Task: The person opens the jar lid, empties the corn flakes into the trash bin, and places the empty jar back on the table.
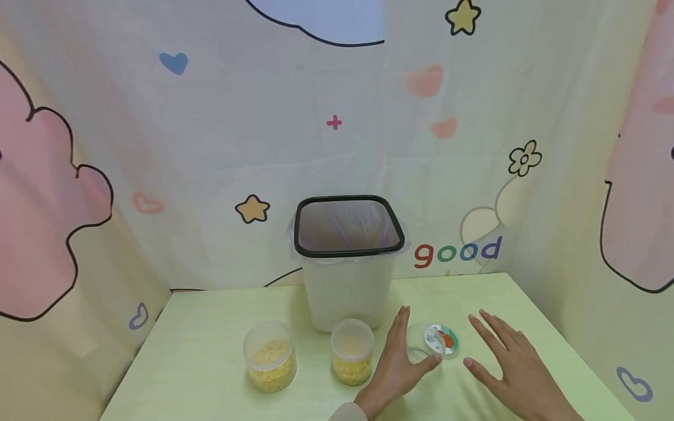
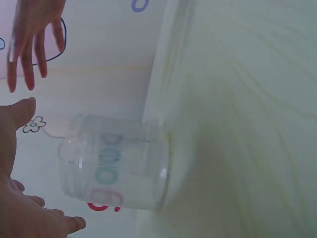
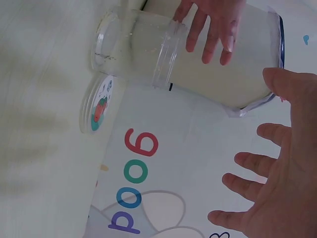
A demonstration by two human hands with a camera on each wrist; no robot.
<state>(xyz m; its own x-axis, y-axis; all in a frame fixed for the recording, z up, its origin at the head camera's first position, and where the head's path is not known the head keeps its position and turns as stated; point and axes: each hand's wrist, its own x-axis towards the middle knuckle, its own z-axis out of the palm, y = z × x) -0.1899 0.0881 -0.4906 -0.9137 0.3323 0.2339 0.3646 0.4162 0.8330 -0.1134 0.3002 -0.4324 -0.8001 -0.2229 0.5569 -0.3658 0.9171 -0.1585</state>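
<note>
My left hand (image 1: 396, 363) is held just beside a clear plastic jar (image 1: 419, 337), thumb spread from straight fingers. In the left wrist view the jar (image 2: 116, 163) stands upright on the table, see-through, with a gap between it and the fingers. My right hand (image 1: 520, 371) hovers to the right with fingers apart and holds nothing. Behind the jar lies a round lid (image 1: 450, 339) with a red and green print; the right wrist view shows the lid (image 3: 101, 105) flat on the table.
A white waste bin (image 1: 344, 292) with a black rim and plastic liner stands at the back. Left of my left hand are two clear tubs partly filled with yellow bits, a wide tub (image 1: 271, 365) and a narrower tub (image 1: 352, 356). A printed curtain (image 1: 221, 128) hangs behind the pale table (image 1: 179, 362).
</note>
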